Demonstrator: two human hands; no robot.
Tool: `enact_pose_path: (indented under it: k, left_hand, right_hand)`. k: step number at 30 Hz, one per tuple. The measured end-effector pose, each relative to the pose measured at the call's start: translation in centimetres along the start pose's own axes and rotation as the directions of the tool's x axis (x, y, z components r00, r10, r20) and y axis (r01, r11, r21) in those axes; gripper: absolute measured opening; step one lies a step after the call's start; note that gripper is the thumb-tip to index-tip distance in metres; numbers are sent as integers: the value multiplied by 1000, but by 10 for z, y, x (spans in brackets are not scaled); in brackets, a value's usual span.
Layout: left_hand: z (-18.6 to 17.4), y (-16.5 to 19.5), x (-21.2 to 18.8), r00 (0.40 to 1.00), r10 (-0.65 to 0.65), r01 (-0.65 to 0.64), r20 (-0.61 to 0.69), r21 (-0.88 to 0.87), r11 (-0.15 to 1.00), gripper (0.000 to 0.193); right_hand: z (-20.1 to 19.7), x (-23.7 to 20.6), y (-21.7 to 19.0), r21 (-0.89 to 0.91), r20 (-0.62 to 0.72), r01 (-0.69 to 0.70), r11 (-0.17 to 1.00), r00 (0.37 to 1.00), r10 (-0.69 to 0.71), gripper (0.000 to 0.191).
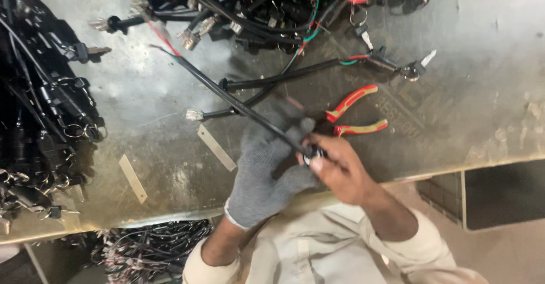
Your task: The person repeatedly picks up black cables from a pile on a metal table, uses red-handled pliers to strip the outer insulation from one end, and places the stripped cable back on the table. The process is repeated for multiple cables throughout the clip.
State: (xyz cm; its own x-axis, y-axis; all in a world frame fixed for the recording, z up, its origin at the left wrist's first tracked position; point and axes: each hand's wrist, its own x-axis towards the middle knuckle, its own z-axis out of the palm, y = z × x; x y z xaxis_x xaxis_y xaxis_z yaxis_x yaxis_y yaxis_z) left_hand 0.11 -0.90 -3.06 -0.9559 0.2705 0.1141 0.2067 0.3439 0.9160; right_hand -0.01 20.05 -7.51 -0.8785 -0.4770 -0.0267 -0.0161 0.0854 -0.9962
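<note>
My left hand [265, 173], in a grey knit glove, is closed around a long black sheathed cable [227, 94] that runs up and left across the metal table [482, 62]. Its far end shows red, green and black wires. My bare right hand [343, 173] pinches a small black round part [311, 158] at the near end of that cable, right beside the gloved fingers. Pliers with red and yellow handles [357, 99] lie on the table just beyond both hands, their jaws hidden behind the glove.
A heap of black cable harnesses with connectors and keys [255, 11] lies at the back, and another heap [40, 119] at the left. A keyed lock part [417, 68] lies back right. Two flat metal strips [216, 147] [132, 178] lie nearby. More wires [147, 244] sit below the table edge.
</note>
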Motion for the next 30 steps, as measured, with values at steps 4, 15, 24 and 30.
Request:
enact_pose_path:
  k: [4,15,24,30]
  left_hand:
    - [3,-8,-9,996,93,-91,-1,-201,975,43]
    - [-8,-8,-12,980,183,-111,81,-540,834,19]
    - [16,-25,-9,988,-154,122,-8,-569,814,41]
    - [-7,-30,-24,959,-266,140,-93,-662,736,39]
  right_hand:
    - [6,-8,14,-139,7,18,990,1000,-17,21]
    - [-8,-40,56,325,416,-282,903,900,131,59]
    - [30,-7,39,188,-260,40,981,966,11,49]
    - [-18,19,-29,-822,81,255,509,937,-339,86]
